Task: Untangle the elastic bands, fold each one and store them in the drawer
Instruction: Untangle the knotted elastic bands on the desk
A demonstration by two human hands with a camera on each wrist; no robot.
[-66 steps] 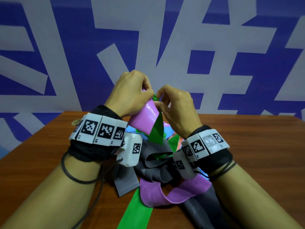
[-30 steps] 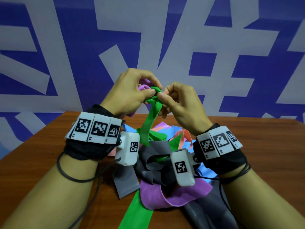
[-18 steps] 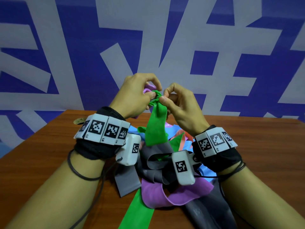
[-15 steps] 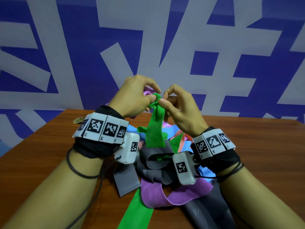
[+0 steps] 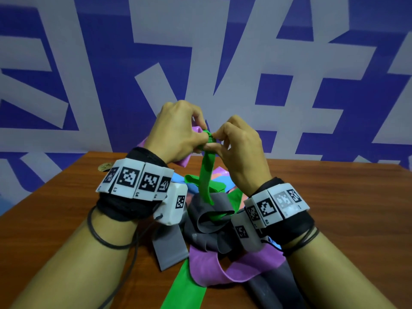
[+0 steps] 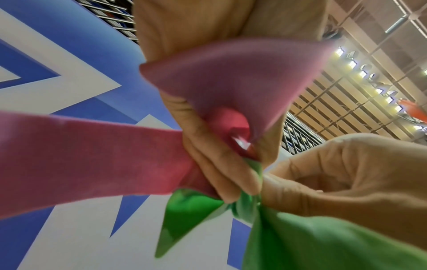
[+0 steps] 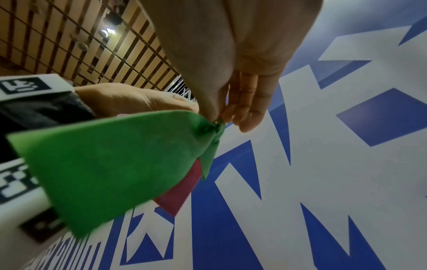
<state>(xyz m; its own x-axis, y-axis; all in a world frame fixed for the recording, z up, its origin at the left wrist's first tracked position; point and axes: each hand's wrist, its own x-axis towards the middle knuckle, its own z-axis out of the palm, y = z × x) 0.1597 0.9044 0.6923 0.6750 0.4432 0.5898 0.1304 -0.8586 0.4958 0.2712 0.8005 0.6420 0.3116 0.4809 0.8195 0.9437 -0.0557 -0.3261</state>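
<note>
The task is at an early stage; both hands are raised above the table (image 5: 66, 208) working a knot where the green band (image 5: 205, 177) is tied with the purple band (image 5: 186, 160); the left hand (image 5: 178, 132) has its fingers (image 6: 221, 164) curled tight, pinching the purple band and the knot; the right hand (image 5: 240, 150) pinches the green band at the knot between thumb and fingertips; the knot looks not yet undone. Below, the pile (image 5: 214, 230) of grey, purple, blue and salmon bands lies tangled on the table; no band looks folded; no drawer is in view, so all the folding and storing appears left to do.
</note>
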